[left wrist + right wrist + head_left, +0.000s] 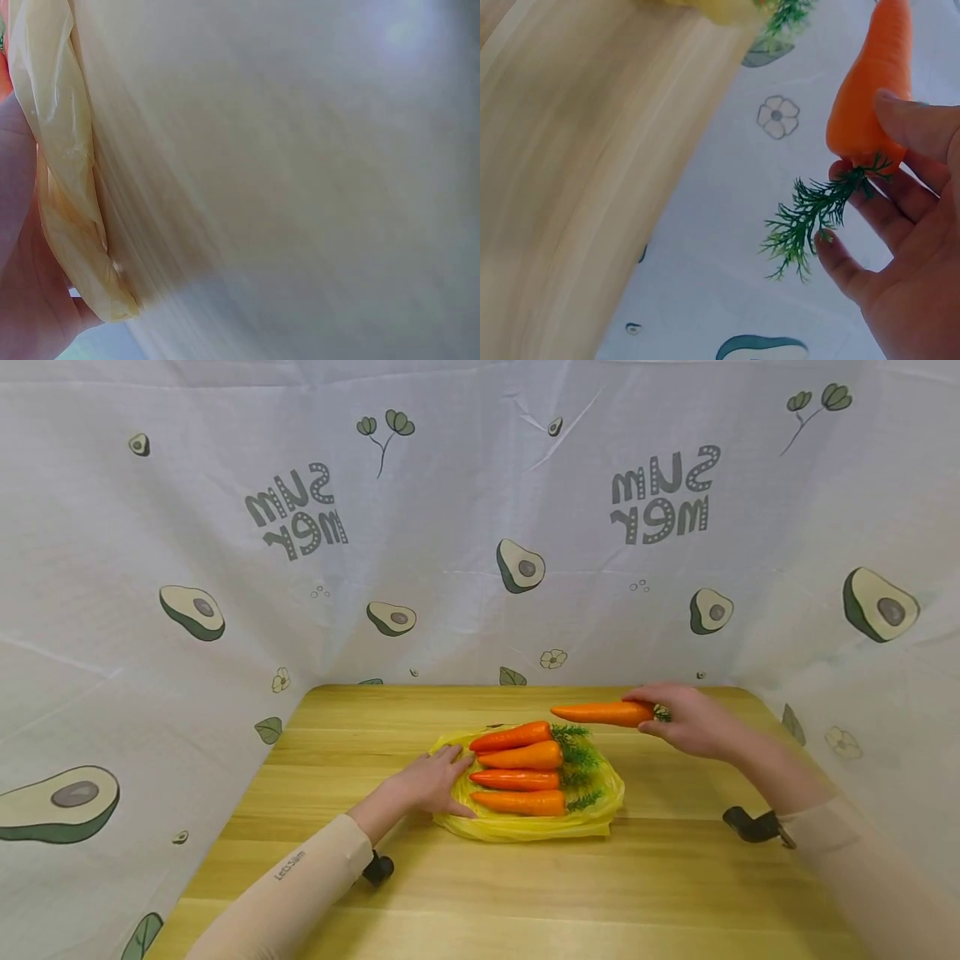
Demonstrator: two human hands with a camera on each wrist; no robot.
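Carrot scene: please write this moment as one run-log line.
right hand: holds carrot above table | left hand: rests on yellow bag | carrots on bag: four

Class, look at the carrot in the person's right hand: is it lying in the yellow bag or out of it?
Out. The right hand holds the carrot in the air beyond the yellow bag, where four carrots lie.
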